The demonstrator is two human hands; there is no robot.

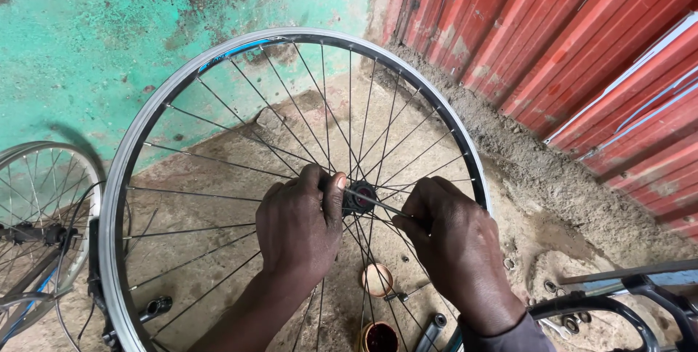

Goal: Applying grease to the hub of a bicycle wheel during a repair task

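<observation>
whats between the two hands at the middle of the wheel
In the head view, the wheel's dark hub and a thin metal rod lie between left hand and right hand.

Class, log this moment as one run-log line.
left hand: grips hub | right hand: holds thin rod at hub | wheel: upright

Two bare hands come up from the bottom edge: the left hand (298, 228) has a bare forearm and no sleeve, the right hand (454, 246) ends at a dark grey cuff; neither wears rings or gloves
</observation>
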